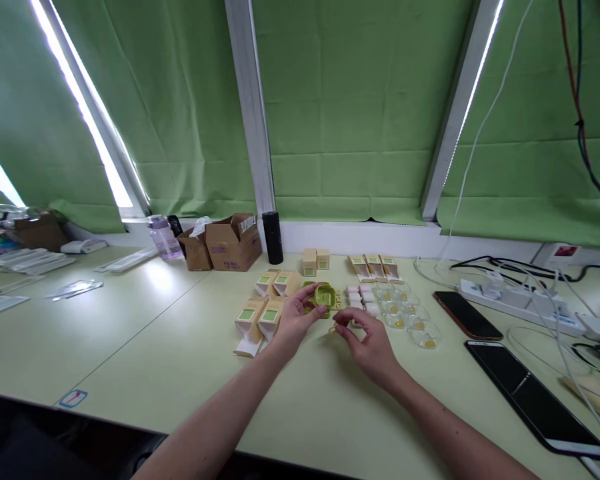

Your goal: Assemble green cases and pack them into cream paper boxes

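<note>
My left hand (pixel 300 315) is closed around a small green square case (pixel 325 296), thumb at its near side. More green shows behind and below it. Close by, my right hand (pixel 366 341) pinches a small yellowish piece (pixel 333 329) just above the table; its exact kind is too small to tell. Several little yellow pieces (pixel 337 299) lie in a column right of the case. Beyond my right hand are white and pinkish blocks (pixel 370 297) in rows. Clear plastic shells (pixel 401 309) with yellow centres sit further right. Open beige cartons (pixel 250 320) stand left of my left hand.
Two closed beige boxes (pixel 309 260) and three open cartons (pixel 375 268) stand at the back. Phones (pixel 530 393), a power strip (pixel 525 305) and cables lie right. A brown cardboard box (pixel 233 243), black cylinder (pixel 273 238) and bottle (pixel 165 238) line the wall.
</note>
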`<state>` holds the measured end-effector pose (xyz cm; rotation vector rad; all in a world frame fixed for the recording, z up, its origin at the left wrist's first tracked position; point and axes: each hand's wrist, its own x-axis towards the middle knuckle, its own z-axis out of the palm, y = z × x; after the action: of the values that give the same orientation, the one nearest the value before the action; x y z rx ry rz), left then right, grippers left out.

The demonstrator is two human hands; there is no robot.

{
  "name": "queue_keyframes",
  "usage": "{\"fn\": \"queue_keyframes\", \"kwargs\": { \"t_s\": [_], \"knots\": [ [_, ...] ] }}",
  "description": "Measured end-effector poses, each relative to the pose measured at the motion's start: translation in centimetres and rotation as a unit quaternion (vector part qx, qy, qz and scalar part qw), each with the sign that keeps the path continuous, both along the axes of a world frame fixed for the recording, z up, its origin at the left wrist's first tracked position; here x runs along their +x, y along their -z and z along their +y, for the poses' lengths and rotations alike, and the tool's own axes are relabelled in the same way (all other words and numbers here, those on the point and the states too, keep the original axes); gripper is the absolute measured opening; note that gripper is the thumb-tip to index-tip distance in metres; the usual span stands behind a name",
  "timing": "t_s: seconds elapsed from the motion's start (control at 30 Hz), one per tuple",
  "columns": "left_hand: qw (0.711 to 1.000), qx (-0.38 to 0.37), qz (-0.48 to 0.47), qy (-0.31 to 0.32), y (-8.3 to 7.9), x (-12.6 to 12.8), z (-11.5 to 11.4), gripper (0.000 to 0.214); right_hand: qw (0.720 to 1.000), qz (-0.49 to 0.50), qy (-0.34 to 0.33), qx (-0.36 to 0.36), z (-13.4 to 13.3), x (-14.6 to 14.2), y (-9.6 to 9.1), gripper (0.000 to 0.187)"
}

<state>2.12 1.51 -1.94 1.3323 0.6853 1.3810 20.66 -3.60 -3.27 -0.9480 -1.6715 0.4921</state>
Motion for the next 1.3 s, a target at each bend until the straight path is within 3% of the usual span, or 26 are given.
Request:
{"fn": "queue_keyframes", "kwargs": {
  "t_s": [0.33,0.87,1.07,1.3],
  "knots": [
    [1.0,0.002,0.025,0.014,0.0,0.0,0.1,0.066,0.962,0.241,-0.047,-0.122,0.7,0.3,-0.6,0.028],
    [0.989,0.047,0.139,0.004,0.0,0.2,-0.7,0.059,0.899,0.37,-0.06,-0.226,1.0,0.5,-1.0,0.052],
    [0.987,0.053,0.151,0.009,-0.1,0.3,-0.8,0.059,0.901,0.368,-0.068,-0.218,0.9,0.7,-1.2,0.051],
    [0.986,0.059,0.156,0.002,0.0,0.4,-0.8,0.061,0.944,0.303,-0.055,-0.116,0.5,0.5,-1.6,0.039]
  ]
}}
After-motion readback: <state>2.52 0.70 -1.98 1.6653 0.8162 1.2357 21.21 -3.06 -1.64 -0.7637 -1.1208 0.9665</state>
